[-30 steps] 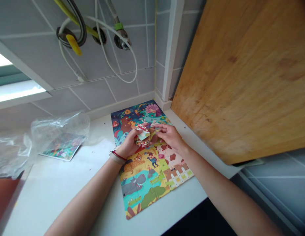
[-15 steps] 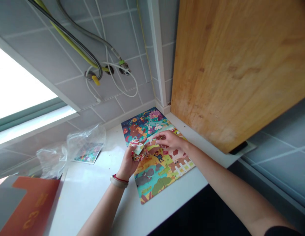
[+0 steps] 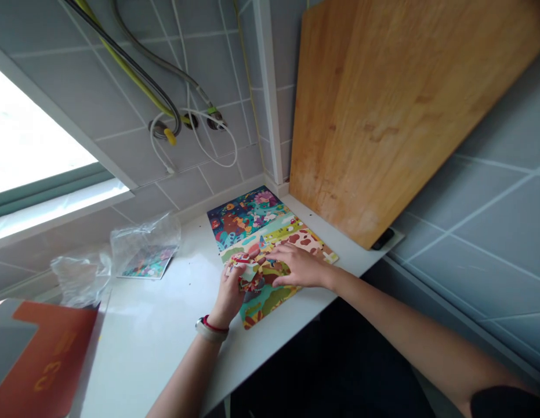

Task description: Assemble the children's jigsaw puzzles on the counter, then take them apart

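White counter (image 3: 143, 325) w/ animal jigsaw (image 3: 247, 223): L hand (image 3: 230, 289) clamped on pc stack (image 3: 247, 273) over jigsaw's left edge; R hand (image 3: 301, 266) over right half, thumb/fingers apart. Grip stack snug.

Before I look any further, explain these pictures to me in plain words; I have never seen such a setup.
There is no machine here: the arms are a person's, bare-handed, and every picture comes from one camera worn on that person's head, looking forward and down. The left hand holds a bunch of colourful pieces. The right hand is over a bright jigsaw picture; whether it grips anything is hard to tell. The jigsaw lies on a white counter. Farther left, a clear plastic bag overlaps a small picture card. On the right stands a large wooden board.
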`<action>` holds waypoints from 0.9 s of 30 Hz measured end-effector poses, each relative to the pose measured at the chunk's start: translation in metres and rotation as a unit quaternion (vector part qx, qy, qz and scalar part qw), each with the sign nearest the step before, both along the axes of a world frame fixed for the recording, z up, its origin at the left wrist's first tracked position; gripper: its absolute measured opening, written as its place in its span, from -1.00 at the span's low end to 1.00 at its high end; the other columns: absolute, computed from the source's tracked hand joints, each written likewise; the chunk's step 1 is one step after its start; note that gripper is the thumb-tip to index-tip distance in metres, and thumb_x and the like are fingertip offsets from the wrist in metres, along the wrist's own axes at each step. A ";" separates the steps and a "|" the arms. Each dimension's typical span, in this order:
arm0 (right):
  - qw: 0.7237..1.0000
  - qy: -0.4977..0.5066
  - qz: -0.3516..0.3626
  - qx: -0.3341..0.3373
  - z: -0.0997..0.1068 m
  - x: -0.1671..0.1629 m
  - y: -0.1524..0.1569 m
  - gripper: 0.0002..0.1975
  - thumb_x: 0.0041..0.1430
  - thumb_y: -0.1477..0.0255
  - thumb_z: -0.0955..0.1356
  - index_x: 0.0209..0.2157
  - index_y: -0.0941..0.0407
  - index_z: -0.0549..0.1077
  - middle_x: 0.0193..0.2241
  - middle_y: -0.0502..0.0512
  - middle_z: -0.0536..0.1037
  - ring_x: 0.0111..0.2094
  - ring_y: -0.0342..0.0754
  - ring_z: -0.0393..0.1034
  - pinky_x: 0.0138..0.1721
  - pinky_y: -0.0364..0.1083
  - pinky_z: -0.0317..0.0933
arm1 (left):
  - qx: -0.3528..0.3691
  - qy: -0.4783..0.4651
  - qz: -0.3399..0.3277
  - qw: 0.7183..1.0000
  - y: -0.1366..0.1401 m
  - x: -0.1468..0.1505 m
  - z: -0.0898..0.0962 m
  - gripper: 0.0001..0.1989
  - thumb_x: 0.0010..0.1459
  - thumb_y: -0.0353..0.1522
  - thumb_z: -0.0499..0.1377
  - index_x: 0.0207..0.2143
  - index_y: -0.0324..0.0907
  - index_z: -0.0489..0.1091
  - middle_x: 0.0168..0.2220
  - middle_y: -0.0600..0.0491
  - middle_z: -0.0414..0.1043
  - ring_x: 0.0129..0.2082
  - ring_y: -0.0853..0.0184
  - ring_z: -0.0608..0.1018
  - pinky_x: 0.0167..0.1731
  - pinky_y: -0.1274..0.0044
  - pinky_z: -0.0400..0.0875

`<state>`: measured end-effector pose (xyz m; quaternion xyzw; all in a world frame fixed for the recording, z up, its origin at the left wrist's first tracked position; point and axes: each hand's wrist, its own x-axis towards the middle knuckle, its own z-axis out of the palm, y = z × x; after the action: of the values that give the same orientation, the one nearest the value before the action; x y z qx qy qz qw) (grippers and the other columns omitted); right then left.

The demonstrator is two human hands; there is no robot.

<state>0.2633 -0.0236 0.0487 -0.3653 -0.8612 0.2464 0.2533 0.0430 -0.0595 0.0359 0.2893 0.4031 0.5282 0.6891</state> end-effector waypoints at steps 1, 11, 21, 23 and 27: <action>1.000 -0.016 -0.005 0.013 -0.003 -0.001 -0.004 -0.37 -0.04 0.30 0.61 0.11 -0.01 0.55 0.02 0.17 0.60 0.08 0.16 0.47 0.12 0.10 0.33 | 0.001 0.001 0.007 1.000 -0.002 0.002 0.001 -0.72 0.05 -0.34 0.33 -0.14 -0.01 0.45 0.08 -0.04 0.56 0.17 -0.02 0.52 0.00 0.23 0.55; 0.988 -0.105 -0.016 0.115 -0.014 -0.001 -0.030 -0.46 0.13 0.43 0.51 0.16 0.18 0.49 -0.01 0.30 0.63 0.03 0.21 0.48 0.02 0.14 0.40 | 0.003 -0.017 -0.034 0.999 -0.002 0.004 -0.011 -0.71 0.12 -0.33 0.25 -0.09 -0.19 0.55 -0.01 -0.15 0.60 0.06 -0.06 0.60 -0.07 0.24 0.58; 0.995 -0.074 0.047 0.051 -0.020 0.012 -0.035 -0.45 0.13 0.49 0.46 0.19 0.17 0.49 -0.01 0.26 0.63 0.03 0.13 0.46 0.06 0.05 0.38 | 0.029 -0.010 0.072 0.997 0.006 -0.004 -0.004 -0.72 0.03 -0.37 0.29 -0.15 -0.16 0.48 0.05 -0.15 0.58 0.09 -0.05 0.59 -0.02 0.23 0.55; 0.995 -0.092 0.038 0.023 -0.018 0.014 -0.034 -0.41 0.11 0.46 0.48 0.21 0.18 0.47 0.01 0.30 0.61 0.09 0.15 0.44 0.10 0.06 0.36 | 0.019 -0.015 0.078 0.997 0.010 -0.007 -0.010 -0.71 0.01 -0.36 0.29 -0.16 -0.17 0.47 0.03 -0.14 0.59 0.06 -0.05 0.61 -0.04 0.23 0.56; 0.993 -0.114 0.034 -0.012 -0.015 0.017 -0.033 -0.35 0.10 0.46 0.47 0.25 0.17 0.43 0.06 0.32 0.59 0.19 0.19 0.38 0.16 0.07 0.33 | 0.006 -0.028 0.052 0.998 0.014 -0.012 -0.020 -0.71 0.02 -0.36 0.28 -0.15 -0.17 0.45 0.08 -0.14 0.56 0.02 0.00 0.63 -0.14 0.30 0.59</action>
<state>0.2805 -0.0563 0.0336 -0.3645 -0.8936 0.2214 0.1404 0.0314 -0.0451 0.0163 0.2576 0.3946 0.5735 0.6701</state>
